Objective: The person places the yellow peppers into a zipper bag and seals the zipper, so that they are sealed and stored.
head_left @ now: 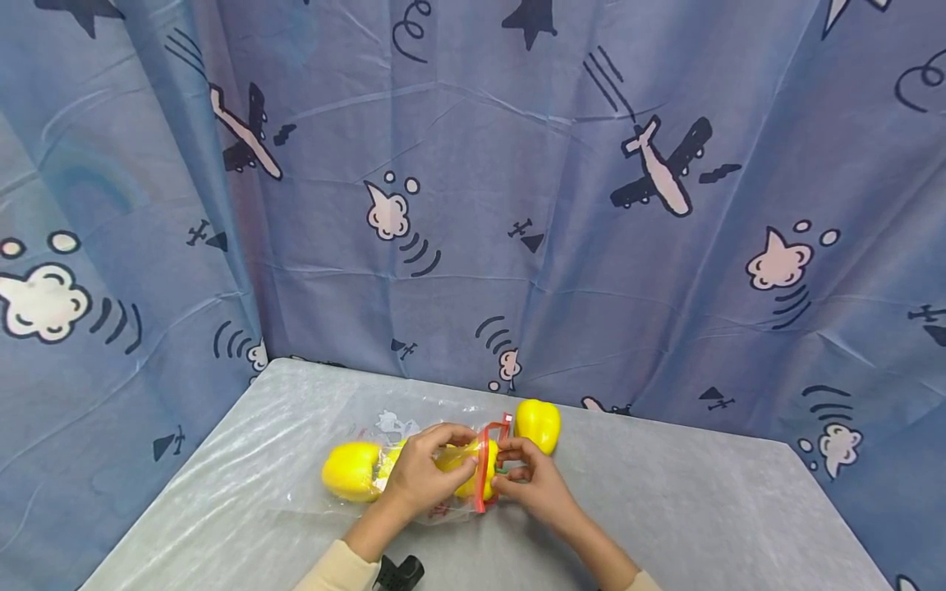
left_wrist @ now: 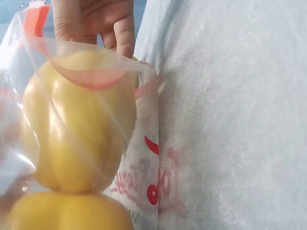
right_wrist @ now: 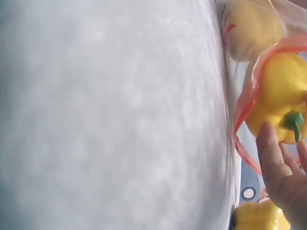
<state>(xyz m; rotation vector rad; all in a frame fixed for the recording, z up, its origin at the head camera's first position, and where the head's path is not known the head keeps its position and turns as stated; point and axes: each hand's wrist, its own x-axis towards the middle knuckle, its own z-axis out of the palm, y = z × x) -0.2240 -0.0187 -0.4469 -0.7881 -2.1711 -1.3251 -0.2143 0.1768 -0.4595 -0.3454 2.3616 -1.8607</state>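
A clear plastic zip bag (head_left: 480,486) with a red-edged mouth lies on its side, its opening facing right. Inside, a yellow bell pepper (head_left: 351,472) lies at the left end. Another yellow bell pepper (right_wrist: 284,81), green stem outward, sits in the mouth. My left hand (head_left: 429,464) grips the bag from above, around the pepper near the opening; its fingers are mostly hidden in the left wrist view. My right hand (head_left: 538,484) holds the stem end of that pepper between thumb and fingers, seen in the right wrist view beside the stem.
A loose yellow bell pepper (head_left: 538,425) stands outside the bag, just behind my right hand. The table (head_left: 665,501) has a pale grey cover. A patterned blue curtain (head_left: 458,312) hangs along its back edge. A black object (head_left: 401,572) lies at the front by the left sleeve.
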